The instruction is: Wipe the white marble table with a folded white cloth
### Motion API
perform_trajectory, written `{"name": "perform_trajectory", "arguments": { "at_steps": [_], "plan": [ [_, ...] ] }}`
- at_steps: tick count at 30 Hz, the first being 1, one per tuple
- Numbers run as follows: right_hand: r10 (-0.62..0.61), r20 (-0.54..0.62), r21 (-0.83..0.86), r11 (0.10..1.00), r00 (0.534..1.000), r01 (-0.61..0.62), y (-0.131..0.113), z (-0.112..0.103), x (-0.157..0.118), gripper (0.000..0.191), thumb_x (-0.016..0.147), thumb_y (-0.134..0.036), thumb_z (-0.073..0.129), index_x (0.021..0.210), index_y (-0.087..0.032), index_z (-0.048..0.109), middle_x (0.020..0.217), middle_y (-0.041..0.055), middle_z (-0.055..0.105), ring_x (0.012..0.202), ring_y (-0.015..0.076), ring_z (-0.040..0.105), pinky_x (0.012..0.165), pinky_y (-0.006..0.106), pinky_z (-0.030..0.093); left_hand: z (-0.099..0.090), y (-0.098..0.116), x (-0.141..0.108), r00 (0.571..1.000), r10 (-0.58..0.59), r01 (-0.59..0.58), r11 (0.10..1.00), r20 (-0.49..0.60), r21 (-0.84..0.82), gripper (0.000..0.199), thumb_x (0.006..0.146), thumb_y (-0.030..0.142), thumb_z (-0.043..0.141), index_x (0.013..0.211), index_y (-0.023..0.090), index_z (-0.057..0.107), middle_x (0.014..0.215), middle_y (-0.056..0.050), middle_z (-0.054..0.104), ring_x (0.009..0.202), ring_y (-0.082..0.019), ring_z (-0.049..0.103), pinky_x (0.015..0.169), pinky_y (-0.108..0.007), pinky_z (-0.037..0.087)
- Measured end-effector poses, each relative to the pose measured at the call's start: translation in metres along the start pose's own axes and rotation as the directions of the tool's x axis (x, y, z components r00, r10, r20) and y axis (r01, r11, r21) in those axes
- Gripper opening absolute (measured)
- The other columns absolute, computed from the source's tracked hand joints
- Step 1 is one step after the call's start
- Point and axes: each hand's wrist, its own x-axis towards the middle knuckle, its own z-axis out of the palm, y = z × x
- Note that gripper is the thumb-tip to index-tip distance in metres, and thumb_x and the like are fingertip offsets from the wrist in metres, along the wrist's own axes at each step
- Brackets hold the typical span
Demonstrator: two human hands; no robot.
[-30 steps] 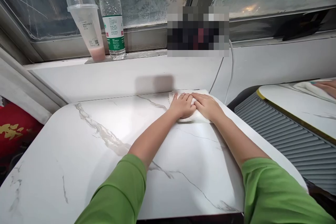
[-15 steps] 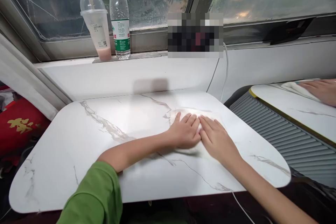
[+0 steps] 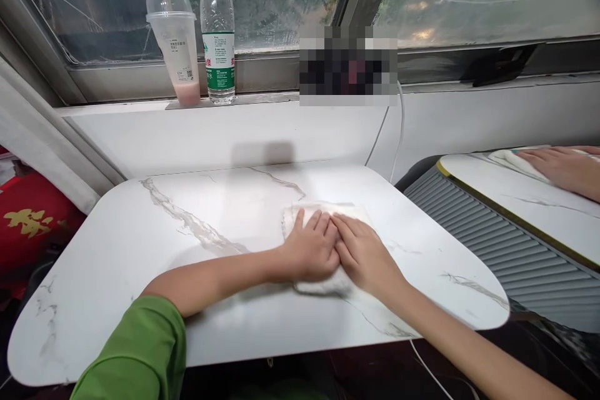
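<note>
My left hand (image 3: 309, 251) lies flat on a white cloth (image 3: 322, 288), its fingers stretched out and the thumb side turned toward me. Beside it, my right hand (image 3: 369, 255) also rests flat on the cloth, fingers extended and held close together. The fingertips of both hands meet near the middle of the cloth and point toward the window. Under them is a white table (image 3: 117, 250) with grey marble veins and rounded corners. Much of the cloth is hidden beneath my palms.
A plastic cup (image 3: 180, 53) with a pink drink and straw stands beside a green-labelled bottle (image 3: 219, 56) on the window ledge. A blurred patch covers something there. At right, another person's hand (image 3: 569, 169) rests on a cloth on a second table (image 3: 529, 200). A red bag (image 3: 42, 219) sits left.
Both my hands have slid left across the table, and the cloth under them has moved left too. The other person's hand at the right reaches further into view.
</note>
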Motion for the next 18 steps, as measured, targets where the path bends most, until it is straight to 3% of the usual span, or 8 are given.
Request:
{"name": "perform_trajectory", "arguments": {
  "at_steps": [6,9,13,18],
  "plan": [
    [0.028,0.011,0.055,0.998,1.000,-0.029,0.023,0.039,0.102,0.044,0.084,-0.020,0.032,0.116,-0.008,0.060,0.117,0.0161,0.063,0.109,0.0277,0.056,0.098,0.041,0.042,-0.005,-0.075,0.062,0.992,-0.128,0.129,0.991,-0.015,0.024,0.054,0.096,0.029,0.023,0.143,0.003,0.027,0.152,-0.015,0.029,0.140,-0.023,0.024,0.116,-0.046,0.010],
    [0.054,0.014,0.077,0.995,0.998,-0.055,0.029,0.051,0.137,0.043,0.083,-0.019,0.033,0.114,-0.010,0.061,0.114,0.0151,0.065,0.107,0.0270,0.057,0.096,0.040,0.042,-0.007,-0.107,0.085,0.988,-0.150,0.151,0.988,-0.033,0.016,0.051,0.096,0.028,0.022,0.141,0.006,0.031,0.151,-0.013,0.031,0.139,-0.020,0.026,0.116,-0.044,0.012],
    [0.061,0.016,0.063,0.996,0.998,-0.062,0.033,0.058,0.146,0.046,0.084,-0.019,0.032,0.119,-0.007,0.059,0.121,0.0163,0.062,0.112,0.0272,0.055,0.099,0.040,0.040,-0.005,-0.122,0.094,0.987,-0.161,0.161,0.987,-0.027,0.002,0.050,0.096,0.030,0.024,0.141,0.009,0.032,0.151,-0.011,0.032,0.139,-0.019,0.026,0.116,-0.043,0.011],
    [0.018,0.013,0.029,0.999,1.000,-0.019,0.024,0.055,0.123,0.050,0.086,-0.019,0.030,0.126,-0.003,0.055,0.132,0.0178,0.055,0.124,0.0265,0.048,0.105,0.042,0.035,-0.006,-0.106,0.074,0.988,-0.152,0.152,0.988,-0.020,0.004,0.053,0.096,0.031,0.023,0.144,0.009,0.027,0.153,-0.010,0.028,0.141,-0.019,0.021,0.117,-0.044,0.007]
  ]
}}
